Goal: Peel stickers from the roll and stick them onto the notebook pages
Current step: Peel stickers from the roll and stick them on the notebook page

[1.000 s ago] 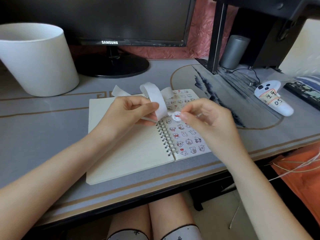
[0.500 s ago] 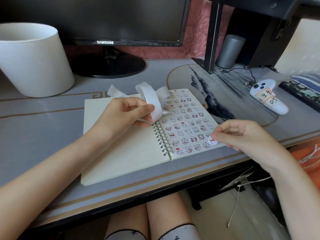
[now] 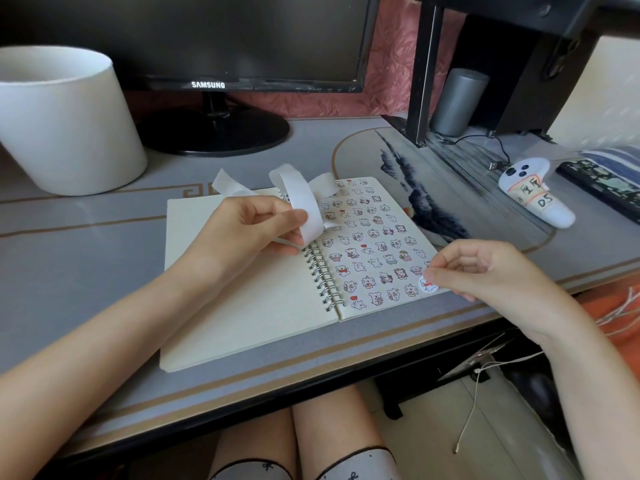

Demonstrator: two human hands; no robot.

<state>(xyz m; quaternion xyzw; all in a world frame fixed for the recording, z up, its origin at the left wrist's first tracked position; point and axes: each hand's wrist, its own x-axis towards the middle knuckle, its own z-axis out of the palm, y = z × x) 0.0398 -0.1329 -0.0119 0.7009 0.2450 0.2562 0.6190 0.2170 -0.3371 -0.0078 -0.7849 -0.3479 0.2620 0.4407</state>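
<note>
Right hand (image 3: 485, 271) has travelled from the strip to the near outer corner of the sticker-filled right page. Its thumb and forefinger pinch a small round white sticker (image 3: 428, 285) at the paper; contact cannot be judged. Left hand (image 3: 249, 233) keeps its curled grip on the looped white backing strip of the roll (image 3: 301, 206), above the spine of the cream spiral-bound notebook (image 3: 242, 299). Pressing down is probably next. Legible: "SAMSUNG" on the black monitor (image 3: 208, 85); "DS" on the label of the white controller (image 3: 535, 195), beyond the right hand.

White strip (image 3: 301, 206); notebook (image 3: 377, 244) page patterned with cartoon stickers.
</note>
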